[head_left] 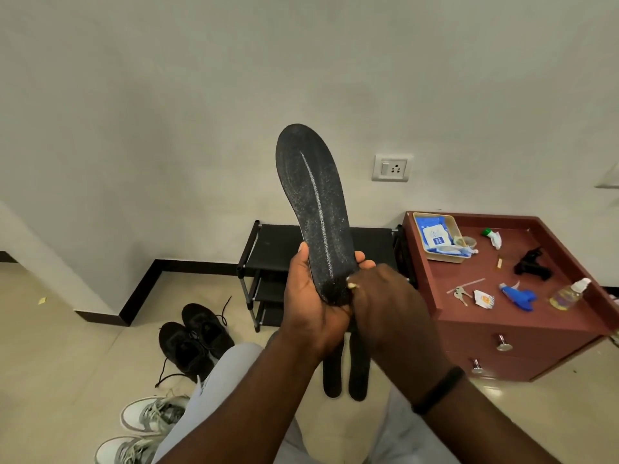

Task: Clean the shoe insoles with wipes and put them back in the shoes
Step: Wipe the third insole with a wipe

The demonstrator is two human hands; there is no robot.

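Observation:
My left hand (308,296) grips a black insole (315,195) by its heel and holds it upright in front of me, toe up. A pale streak runs down its length. My right hand (385,306) sits at the heel with fingers curled, pinching a small pale bit of wipe (352,285) that is mostly hidden and blurred. Two more black insoles (333,376) lie on the floor below my hands. A pair of black shoes (194,339) stands on the floor to the left. Grey-white sneakers (150,416) are nearer to me.
A black shoe rack (268,252) stands against the wall behind the insole. To the right is a red-brown cabinet (502,329); on top are a tray with a blue wipes pack (435,234), keys (460,293), a spray bottle (569,293) and small items. My legs fill the bottom.

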